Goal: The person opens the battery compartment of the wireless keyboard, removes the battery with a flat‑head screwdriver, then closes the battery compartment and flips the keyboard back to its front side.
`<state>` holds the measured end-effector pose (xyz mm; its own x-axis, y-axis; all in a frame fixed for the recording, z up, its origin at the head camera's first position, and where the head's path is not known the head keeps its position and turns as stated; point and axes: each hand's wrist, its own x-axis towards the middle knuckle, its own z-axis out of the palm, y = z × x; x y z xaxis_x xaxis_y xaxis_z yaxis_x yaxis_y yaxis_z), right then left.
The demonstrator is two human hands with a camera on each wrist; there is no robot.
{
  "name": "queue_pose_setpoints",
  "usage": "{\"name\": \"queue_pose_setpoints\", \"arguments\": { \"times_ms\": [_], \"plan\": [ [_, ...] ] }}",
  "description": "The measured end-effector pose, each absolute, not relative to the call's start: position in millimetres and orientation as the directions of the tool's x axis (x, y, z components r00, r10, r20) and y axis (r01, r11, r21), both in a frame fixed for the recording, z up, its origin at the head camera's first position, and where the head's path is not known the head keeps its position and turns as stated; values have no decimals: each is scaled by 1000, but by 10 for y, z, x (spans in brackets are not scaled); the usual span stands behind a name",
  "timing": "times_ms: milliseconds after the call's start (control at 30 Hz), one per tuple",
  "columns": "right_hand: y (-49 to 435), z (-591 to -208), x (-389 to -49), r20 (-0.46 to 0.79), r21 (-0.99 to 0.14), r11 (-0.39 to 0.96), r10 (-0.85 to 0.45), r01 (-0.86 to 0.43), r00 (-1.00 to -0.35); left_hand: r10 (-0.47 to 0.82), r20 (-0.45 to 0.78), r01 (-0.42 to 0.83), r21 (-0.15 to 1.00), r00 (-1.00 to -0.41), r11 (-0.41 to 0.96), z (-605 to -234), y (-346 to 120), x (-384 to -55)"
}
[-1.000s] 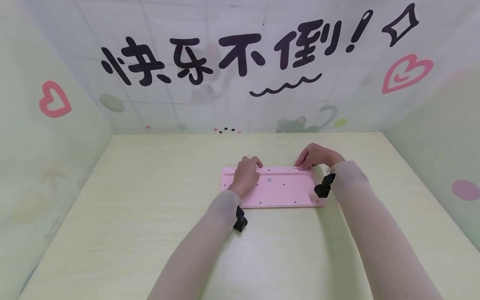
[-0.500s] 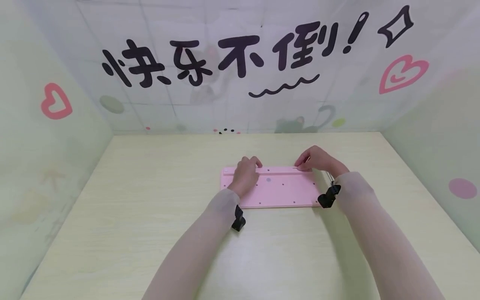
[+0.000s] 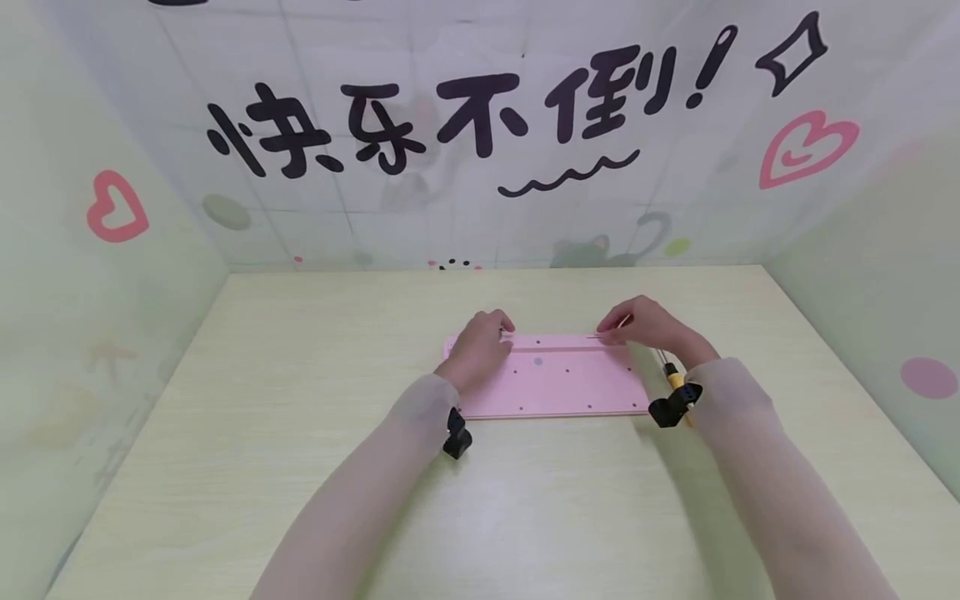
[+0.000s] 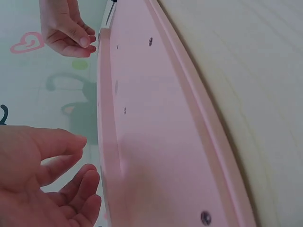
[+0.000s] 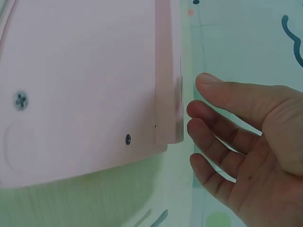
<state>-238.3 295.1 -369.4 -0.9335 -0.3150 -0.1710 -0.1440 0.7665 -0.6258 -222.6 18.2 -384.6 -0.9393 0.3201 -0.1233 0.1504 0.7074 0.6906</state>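
A pink rectangular panel lies on the table, screw heads dotted over its face and a raised strip along its far edge. It looks like the underside of a keyboard. Above the far left part is my left hand; in the left wrist view its fingers bend loosely beside the strip with nothing between them. My right hand is at the far right corner. In the right wrist view its loosely bent fingers stand just off the strip's edge, holding nothing. A thin dark line marks the strip near them.
A screwdriver with a yellow handle lies right of the panel, partly hidden under my right wrist. Pale walls with printed lettering and hearts enclose the table at the back and both sides.
My left hand has shifted left over the panel and its fingers have lifted from the strip. My right hand has drawn slightly right, and more of the screwdriver shows.
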Motion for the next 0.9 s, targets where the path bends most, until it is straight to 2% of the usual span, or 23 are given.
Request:
{"name": "queue_pose_setpoints", "arguments": {
  "times_ms": [333, 900],
  "plan": [
    [3062, -3634, -2151, -176, -608, 771, -363, -189, -915, 269, -148, 106, 663, -952, 741, -3776, -102, -2147],
    [3158, -3740, -1924, -192, -579, 807, -270, -113, -944, 173, -194, -6, 682, -966, 732, -3954, -633, -1956]
  ]
}}
